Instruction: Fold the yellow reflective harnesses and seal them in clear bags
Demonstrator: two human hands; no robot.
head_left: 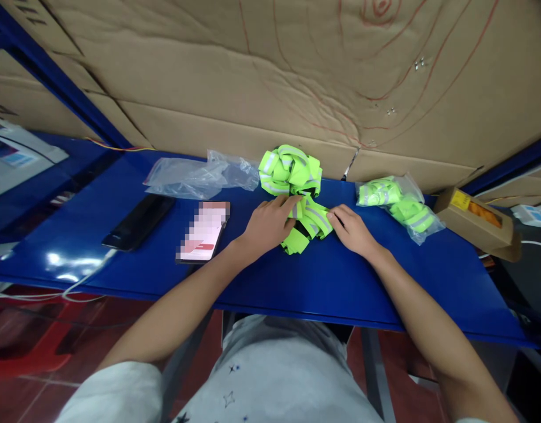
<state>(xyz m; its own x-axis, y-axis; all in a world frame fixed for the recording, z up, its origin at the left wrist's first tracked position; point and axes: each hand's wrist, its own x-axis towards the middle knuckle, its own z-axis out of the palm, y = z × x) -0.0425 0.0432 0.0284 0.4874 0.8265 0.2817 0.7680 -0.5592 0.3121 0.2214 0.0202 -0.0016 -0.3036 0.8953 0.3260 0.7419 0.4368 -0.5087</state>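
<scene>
A bundle of neon-yellow reflective straps [312, 218] lies on the blue table between my hands. My left hand [273, 222] has its fingers closed on the left side of these straps. At the bundle's right edge, my right hand [350, 229] pinches the end of a strap between thumb and fingers. Just behind, touching or nearly touching, sits a larger heap of the same yellow straps [290, 169] with silver stripes.
Empty clear plastic bags [200, 176] lie at the back left. A lit phone [204, 232] and a black phone [140, 222] are left of my hands. Bagged yellow straps [398, 202] and a cardboard box [473, 223] stand right. Cardboard [235, 76] walls the back.
</scene>
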